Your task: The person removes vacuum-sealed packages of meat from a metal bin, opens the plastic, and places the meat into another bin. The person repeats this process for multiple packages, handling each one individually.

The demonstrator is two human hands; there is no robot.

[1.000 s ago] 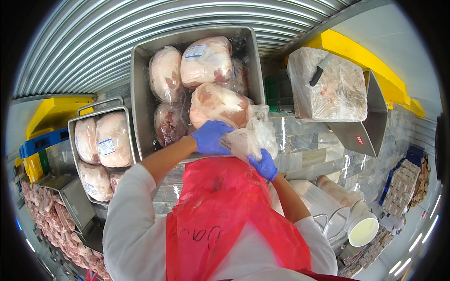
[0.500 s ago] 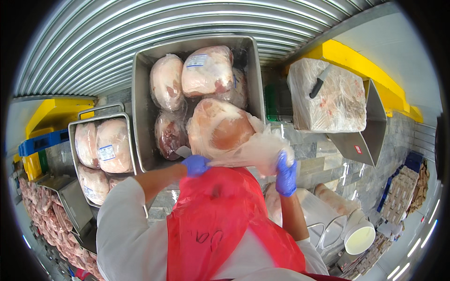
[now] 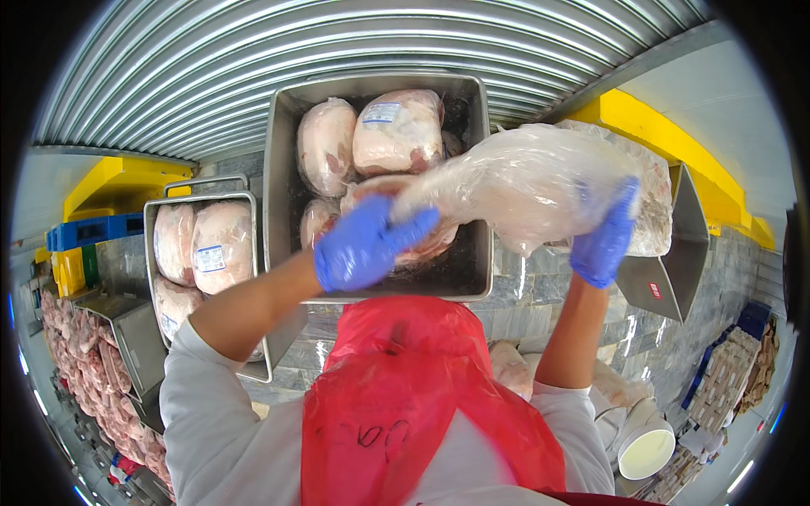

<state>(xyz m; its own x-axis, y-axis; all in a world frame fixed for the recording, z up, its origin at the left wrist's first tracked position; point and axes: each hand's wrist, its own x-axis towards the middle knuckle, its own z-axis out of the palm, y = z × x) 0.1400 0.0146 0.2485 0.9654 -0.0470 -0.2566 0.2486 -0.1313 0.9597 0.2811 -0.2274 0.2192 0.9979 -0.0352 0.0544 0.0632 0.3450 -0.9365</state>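
Observation:
A large clear plastic bag point(image 3: 531, 181) is stretched in the air across the right side of a steel tub point(image 3: 380, 297). My right hand point(image 3: 603, 240), in a blue glove, is closed on the bag's right end. At the bag's narrow left end is my gloved left hand point(image 3: 359, 244), blurred, fingers apart, above a piece of raw meat point(image 3: 430, 244) that my hand and the bag partly cover. Whether the left fingers touch the bag is unclear. Other wrapped meat pieces lie in the tub, one bearing a label point(image 3: 396, 131).
On the left, a smaller steel tub point(image 3: 260, 337) carries several wrapped meat pieces. A plastic-covered block point(image 3: 654, 190) at the right is partly behind the bag. A white bucket point(image 3: 645, 451) stands at lower right, beneath a grey tiled floor area point(image 3: 540, 295). Ribbed metal panelling point(image 3: 354, 38) runs behind.
The bag has moved up and right, away from the meat it lay against. My right hand has gone up and right with it; my left hand has moved up over the tub.

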